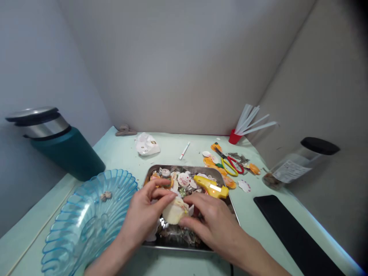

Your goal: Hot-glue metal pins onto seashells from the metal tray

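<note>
A pale cream seashell [173, 213] is held between both hands, above the near half of a metal tray [236, 216]. My left hand [145, 211] pinches its upper left side with thumb and forefinger. On the opposite edge, the thumb and fingers of my right hand [211, 220] are closed. Small pale pieces show by the shell's right side, partly hidden by my fingers. Mixed shells fill the tray behind, among them a pink-spotted scallop shell [184, 179]. A yellow glue gun [212, 186] rests across the tray's right side, just beyond my right hand.
On the left stand a blue scalloped dish [61, 230] and a teal bottle [69, 153]. Red-and-yellow-handled scissors [230, 165] lie among orange pieces at right. Behind are a red cup [234, 137] of white sticks, a marker [184, 151] and crumpled white packaging [147, 144]. A jar [290, 166] tilts rightmost.
</note>
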{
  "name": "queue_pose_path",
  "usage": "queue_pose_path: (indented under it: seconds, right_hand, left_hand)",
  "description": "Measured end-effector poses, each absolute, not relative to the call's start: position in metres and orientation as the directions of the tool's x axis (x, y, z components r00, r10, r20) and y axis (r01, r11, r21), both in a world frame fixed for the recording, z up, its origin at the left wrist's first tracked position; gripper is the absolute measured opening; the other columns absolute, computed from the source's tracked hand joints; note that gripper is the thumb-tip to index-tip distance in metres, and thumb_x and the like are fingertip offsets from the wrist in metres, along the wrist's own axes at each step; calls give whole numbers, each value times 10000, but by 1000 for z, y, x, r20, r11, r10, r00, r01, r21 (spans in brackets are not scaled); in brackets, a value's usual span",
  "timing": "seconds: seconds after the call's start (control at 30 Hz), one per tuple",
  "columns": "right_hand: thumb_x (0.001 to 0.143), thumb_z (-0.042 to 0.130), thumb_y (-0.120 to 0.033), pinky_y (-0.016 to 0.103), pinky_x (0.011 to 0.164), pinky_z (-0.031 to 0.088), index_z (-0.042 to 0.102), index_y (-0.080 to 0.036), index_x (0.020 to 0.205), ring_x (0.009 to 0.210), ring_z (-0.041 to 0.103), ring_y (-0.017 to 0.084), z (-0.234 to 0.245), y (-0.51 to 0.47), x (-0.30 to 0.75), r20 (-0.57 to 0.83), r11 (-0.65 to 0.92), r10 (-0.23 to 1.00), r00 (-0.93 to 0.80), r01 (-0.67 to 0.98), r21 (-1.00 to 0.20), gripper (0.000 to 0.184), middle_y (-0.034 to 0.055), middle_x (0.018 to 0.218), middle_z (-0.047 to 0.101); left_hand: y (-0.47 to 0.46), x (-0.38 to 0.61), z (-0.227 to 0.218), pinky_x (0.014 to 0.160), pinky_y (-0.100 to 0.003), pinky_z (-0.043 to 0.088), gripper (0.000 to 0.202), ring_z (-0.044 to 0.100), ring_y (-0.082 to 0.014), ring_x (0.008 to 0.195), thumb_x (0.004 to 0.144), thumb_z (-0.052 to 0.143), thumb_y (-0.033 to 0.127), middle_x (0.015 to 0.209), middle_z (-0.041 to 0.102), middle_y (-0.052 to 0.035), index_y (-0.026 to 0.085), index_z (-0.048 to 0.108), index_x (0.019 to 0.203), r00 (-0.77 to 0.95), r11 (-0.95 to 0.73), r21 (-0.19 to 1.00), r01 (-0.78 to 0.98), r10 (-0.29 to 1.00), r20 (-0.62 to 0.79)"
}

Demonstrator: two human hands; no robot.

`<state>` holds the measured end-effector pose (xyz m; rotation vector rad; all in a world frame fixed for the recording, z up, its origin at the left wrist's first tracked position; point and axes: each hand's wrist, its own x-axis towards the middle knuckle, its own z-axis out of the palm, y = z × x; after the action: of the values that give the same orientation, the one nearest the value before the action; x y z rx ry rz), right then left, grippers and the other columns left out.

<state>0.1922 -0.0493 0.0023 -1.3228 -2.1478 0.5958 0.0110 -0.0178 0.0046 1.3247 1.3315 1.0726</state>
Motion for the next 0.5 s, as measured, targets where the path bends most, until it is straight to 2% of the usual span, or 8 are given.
queue_pose_path:
  seconds: [0.07,0.17,0.23,0.3,0.4,0.5]
  right_hand:
    - [813,617,-370,263,591,402,607,-234,821,668,579,172,0,-50,189,155,347,930,-332,660,-666,137,-1,742,645]
    - [867,521,-365,245,503,354,570,-229,722,527,506,136,-3,-49,188,63,223,960,-271,616,-756,204,-35,581,548]
    - [863,519,-375,235,487,346,566,-232,720,505,487,124,-5,-48,190,20,163,969,-244,580,-798,207,-48,559,518]
    - [843,551,-364,228,488,349,565,-233,715,512,489,119,-7,-47,191,10,152,970,-243,573,-806,184,-51,569,520]
    - [845,556,-355,228,511,364,563,-228,698,537,510,120,-10,-46,191,62,232,954,-292,596,-769,195,-39,598,554]
    - [897,482,-331,237,571,396,583,-213,725,610,565,136,-11,-45,190,94,329,922,-376,631,-703,232,-6,667,614]
  left_hand:
    - [-18,13,5,557,-285,523,371,668,-202,615,607,713,377,648,726,-32,194,610,914,50,91,991,97,994,-96]
    - [-20,8,3,635,-301,544,382,686,-217,726,657,685,383,730,737,-48,201,598,981,87,76,993,94,993,-85]
    - [-21,-2,1,706,-319,551,395,686,-226,825,710,644,399,840,740,-61,221,578,1057,68,20,987,159,997,-32]
    - [-23,-17,-1,741,-340,551,395,679,-239,882,748,605,423,924,730,-62,250,562,1100,15,-59,949,309,998,58]
    - [-26,-42,-7,808,-395,532,421,660,-263,944,781,566,415,1013,711,-52,288,513,1180,-42,-117,749,652,981,190]
    - [-25,-64,-13,851,-444,511,520,607,-283,1066,834,468,362,1185,644,-71,278,347,1333,36,-153,545,825,975,219]
